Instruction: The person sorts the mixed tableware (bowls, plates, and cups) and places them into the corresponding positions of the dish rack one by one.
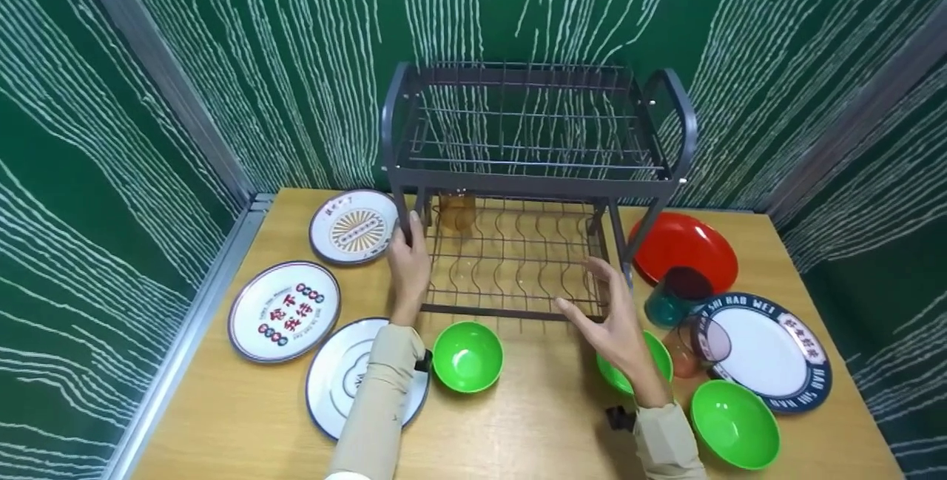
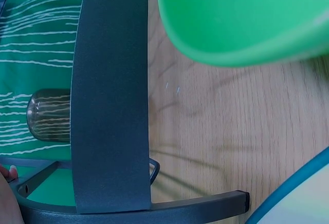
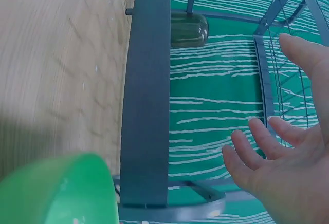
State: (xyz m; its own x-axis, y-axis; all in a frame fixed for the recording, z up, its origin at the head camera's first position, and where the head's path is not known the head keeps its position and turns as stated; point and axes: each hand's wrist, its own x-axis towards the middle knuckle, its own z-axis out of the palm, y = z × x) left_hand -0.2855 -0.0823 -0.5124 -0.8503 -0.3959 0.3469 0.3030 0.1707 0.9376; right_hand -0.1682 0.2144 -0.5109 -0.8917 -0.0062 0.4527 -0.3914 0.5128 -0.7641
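A black two-tier dish rack (image 1: 536, 186) stands at the back of the table. My left hand (image 1: 411, 262) grips its left front post, thumb and fingers on either side. Only a bit of that hand's fingers (image 2: 11, 171) shows at the frame in the left wrist view. My right hand (image 1: 615, 321) is held before the lower tier's right side, thumb and fingers spread apart, with nothing in it. An amber cup (image 1: 457, 212) sits at the lower tier's back left. Below the right forearm a green bowl (image 1: 655, 358) is partly hidden.
Three white plates lie left, the nearest plate (image 1: 336, 384) partly under my left sleeve. A green bowl (image 1: 467, 356) sits between my arms, another green bowl (image 1: 735, 424) at right. A red plate (image 1: 684, 247), teal cup (image 1: 666, 306), pinkish cup (image 1: 684, 354) and navy-rimmed plate (image 1: 762, 354) crowd the right.
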